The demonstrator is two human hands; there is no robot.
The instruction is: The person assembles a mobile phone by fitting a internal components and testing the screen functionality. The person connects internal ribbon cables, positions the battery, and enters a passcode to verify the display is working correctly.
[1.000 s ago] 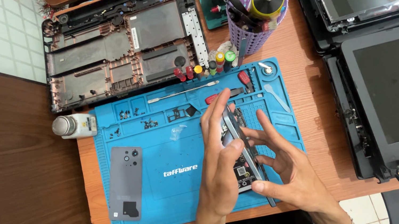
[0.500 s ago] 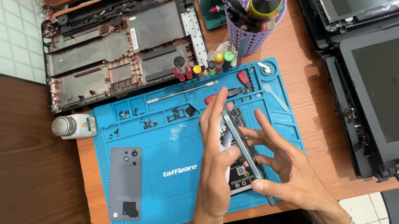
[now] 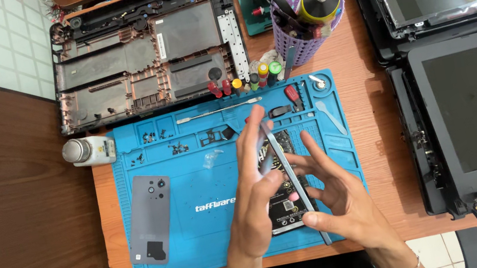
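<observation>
both hands (image 3: 290, 193) around opened phone (image 3: 281, 178)

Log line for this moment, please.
left hand: holds opened phone | right hand: steadies its edge | back cover: flat on blue mat

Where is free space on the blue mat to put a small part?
Free: the mat between the grey back cover and the left hand. Crowded: its top trays with screws, and around the opened phone.

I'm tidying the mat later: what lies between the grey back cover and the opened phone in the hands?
In the head view, only bare blue mat with white lettering separates the grey back cover from the opened phone.
</observation>
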